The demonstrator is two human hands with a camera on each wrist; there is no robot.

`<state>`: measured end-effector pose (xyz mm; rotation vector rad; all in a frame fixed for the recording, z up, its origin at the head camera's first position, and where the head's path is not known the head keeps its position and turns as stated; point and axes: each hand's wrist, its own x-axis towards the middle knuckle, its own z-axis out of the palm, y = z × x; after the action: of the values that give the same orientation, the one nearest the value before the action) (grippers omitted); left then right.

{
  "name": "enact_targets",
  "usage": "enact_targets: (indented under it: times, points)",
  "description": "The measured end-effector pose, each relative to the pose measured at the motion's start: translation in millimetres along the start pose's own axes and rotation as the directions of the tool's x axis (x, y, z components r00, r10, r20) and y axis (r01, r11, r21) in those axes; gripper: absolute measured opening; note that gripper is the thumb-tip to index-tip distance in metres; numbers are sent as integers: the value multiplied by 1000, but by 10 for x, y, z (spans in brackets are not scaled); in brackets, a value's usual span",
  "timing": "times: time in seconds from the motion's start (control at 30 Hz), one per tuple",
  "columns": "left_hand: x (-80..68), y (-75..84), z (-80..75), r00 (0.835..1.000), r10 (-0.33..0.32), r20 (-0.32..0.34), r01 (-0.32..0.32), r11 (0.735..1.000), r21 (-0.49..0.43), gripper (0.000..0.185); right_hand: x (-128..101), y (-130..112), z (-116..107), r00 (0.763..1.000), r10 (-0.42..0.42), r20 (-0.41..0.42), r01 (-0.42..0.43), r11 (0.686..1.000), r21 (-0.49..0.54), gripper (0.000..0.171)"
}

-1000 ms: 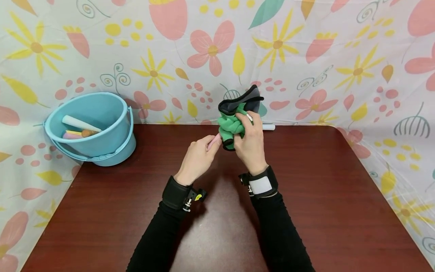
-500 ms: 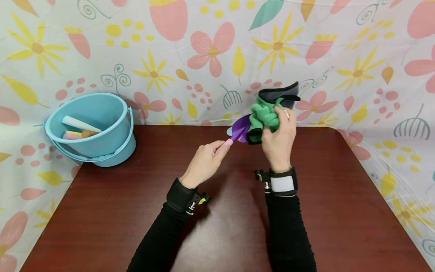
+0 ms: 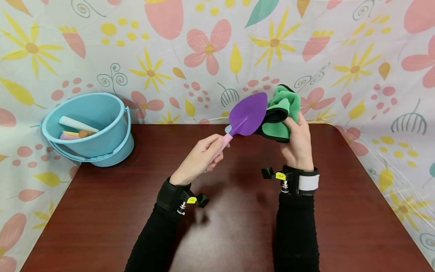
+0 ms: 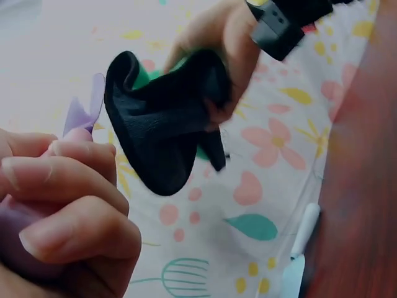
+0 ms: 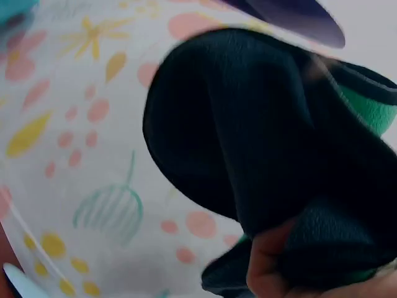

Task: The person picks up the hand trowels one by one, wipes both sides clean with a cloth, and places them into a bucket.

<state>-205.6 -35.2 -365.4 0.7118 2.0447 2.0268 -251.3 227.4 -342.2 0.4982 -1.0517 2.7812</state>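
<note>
My left hand (image 3: 198,156) grips the pink handle of a toy trowel (image 3: 249,113), its purple blade raised up and to the right at the back of the table. Beside that blade, my right hand (image 3: 300,141) holds a bunched cloth (image 3: 286,101), green on one face, dark grey on the other, with black edging. Seen from the left wrist, the cloth's dark face (image 4: 155,124) is turned to the camera, with curled left fingers (image 4: 74,167) round the handle. In the right wrist view the dark cloth (image 5: 260,124) fills the middle, below the purple blade (image 5: 298,18).
A light blue bucket (image 3: 125,145) stands at the back left, holding a white-handled item and several pink, yellow and brown pieces. Near the back edge lies a light blue and white tool (image 4: 306,230), mostly hidden behind the trowel in the head view. A floral curtain (image 3: 204,83) backs the table.
The right hand has moved right with the cloth and turned, so more green shows. The trowel's blade, first hidden by the cloth, is now in full view and tilted upward.
</note>
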Motion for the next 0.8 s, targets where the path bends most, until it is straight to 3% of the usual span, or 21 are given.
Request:
enact_targets:
  times: [0.07,0.13,0.33,0.5,0.67,0.8]
  points:
    - [-14,21,-24,1000,-5,14,5,999,-38,35,22,40,5,993,76,92,-87,989,122,40]
    - [-25,34,-47,1000,-7,25,8,998,-65,36,31,94,15,980,127,155,-153,974,166,32]
    - [-38,52,-103,998,17,62,-10,994,-108,36,7,257,66,936,227,271,-266,957,118,21]
    - [-28,37,-145,994,-15,112,31,990,-140,37,-38,390,164,903,290,316,-329,941,79,21]
    - [-8,-15,-167,982,-89,164,126,965,-230,37,-85,515,273,893,308,327,-395,886,242,19]
    - [2,-48,-183,979,-108,175,146,963,-225,38,-119,565,342,890,321,323,-422,846,325,27]
